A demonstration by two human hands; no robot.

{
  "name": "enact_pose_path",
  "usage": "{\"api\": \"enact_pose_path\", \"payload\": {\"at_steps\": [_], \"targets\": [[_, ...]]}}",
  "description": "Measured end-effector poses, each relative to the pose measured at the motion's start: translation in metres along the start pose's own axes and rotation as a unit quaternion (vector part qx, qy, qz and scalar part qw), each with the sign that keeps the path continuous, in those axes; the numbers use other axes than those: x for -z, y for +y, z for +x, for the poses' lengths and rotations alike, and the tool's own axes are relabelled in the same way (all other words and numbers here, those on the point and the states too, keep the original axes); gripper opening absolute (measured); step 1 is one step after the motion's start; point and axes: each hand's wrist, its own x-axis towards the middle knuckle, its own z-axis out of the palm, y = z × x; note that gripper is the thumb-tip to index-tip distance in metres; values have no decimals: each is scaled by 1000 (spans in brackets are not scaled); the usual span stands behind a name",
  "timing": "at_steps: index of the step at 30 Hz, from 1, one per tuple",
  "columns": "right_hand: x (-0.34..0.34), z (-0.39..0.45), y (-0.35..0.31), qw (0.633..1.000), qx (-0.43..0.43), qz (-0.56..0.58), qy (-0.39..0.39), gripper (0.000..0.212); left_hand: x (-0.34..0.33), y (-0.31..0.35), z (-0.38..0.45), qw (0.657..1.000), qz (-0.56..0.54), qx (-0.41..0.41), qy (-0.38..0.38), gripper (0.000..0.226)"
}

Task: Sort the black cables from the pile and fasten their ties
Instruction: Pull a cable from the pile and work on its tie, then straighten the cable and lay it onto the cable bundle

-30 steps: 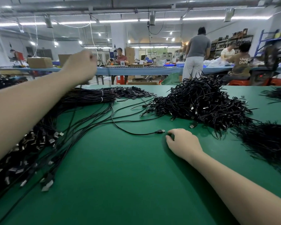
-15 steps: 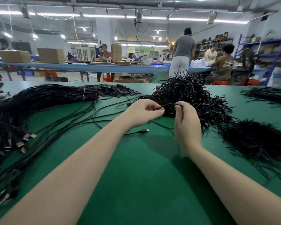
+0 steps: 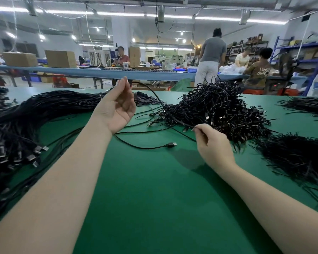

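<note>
A tangled pile of black cables (image 3: 215, 110) lies on the green table (image 3: 154, 189), ahead and right of centre. My left hand (image 3: 117, 107) is raised above the table, palm toward me, pinching one thin black cable (image 3: 152, 92) between thumb and fingertips. That cable arcs down to the pile. My right hand (image 3: 211, 143) is low at the pile's near edge and pinches the same cable's other end. A loose cable with a USB plug (image 3: 172, 144) lies on the table between my hands.
A long bundle of straightened black cables (image 3: 44, 105) stretches across the left, its plugs (image 3: 17, 154) fanned near my left arm. Heaps of black ties (image 3: 297, 158) lie at the right and far right (image 3: 305, 107). People work at a blue table (image 3: 117, 73) behind.
My hands have drawn apart from the pile: the left rose up and to the left with the cable, the right dropped toward me. The cable now stretches between them.
</note>
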Motion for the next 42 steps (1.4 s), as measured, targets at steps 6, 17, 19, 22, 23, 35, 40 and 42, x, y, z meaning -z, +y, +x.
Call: {"api": "enact_pose_path", "payload": {"at_steps": [6, 17, 19, 22, 23, 35, 40, 42], "targets": [[-5, -11, -15, 979, 112, -34, -165, 16, -24, -4, 4, 995, 83, 38, 26, 43], [-2, 9, -6, 993, -88, 80, -16, 28, -32, -23, -10, 752, 517, 348, -212, 44], [0, 10, -25, 991, -43, 122, 17, 27, -32, -42, -2, 763, 555, 306, -126, 45], [-5, 2, -60, 985, 64, 156, -20, 28, -32, -48, 7, 844, 519, 137, -11, 38], [-9, -4, -69, 980, 89, 172, -54, 27, -35, -44, 9, 879, 471, 80, 16, 36], [12, 23, -44, 971, -106, 215, -10, 35, -63, 1, -19, 772, 511, 287, -247, 38], [9, 17, -79, 974, 30, 224, -24, 20, -72, -28, -6, 924, 366, 100, -47, 39], [0, 8, -82, 948, 12, 294, -121, 24, -78, -22, -6, 961, 271, 34, -48, 37]]}}
